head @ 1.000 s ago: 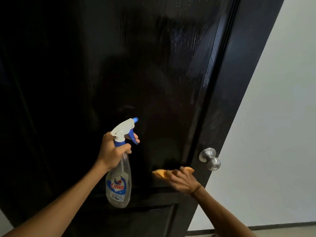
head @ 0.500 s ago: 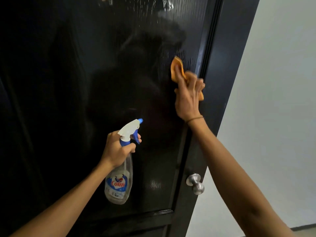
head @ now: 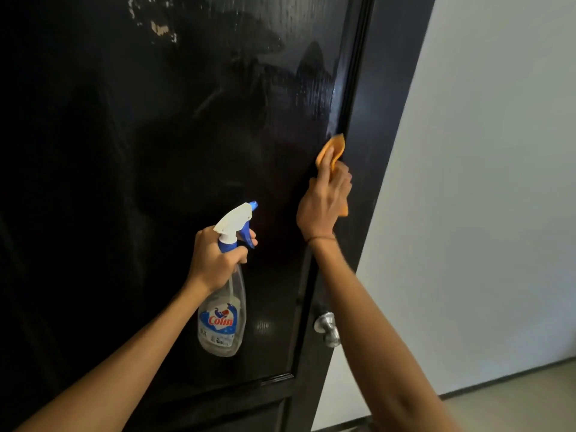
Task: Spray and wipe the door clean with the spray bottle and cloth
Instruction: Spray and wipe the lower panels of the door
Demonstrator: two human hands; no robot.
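While the right hand (head: 322, 204) presses the orange cloth (head: 333, 148) on the black door (head: 187, 151), wet streaks sit up and left of that grip. The left hand (head: 215, 263) holds the spray bottle (head: 223, 319) upright, lower down and further left.

Pale floor (head: 514, 400), seemingly bare tile, beside wall (head: 483, 213)
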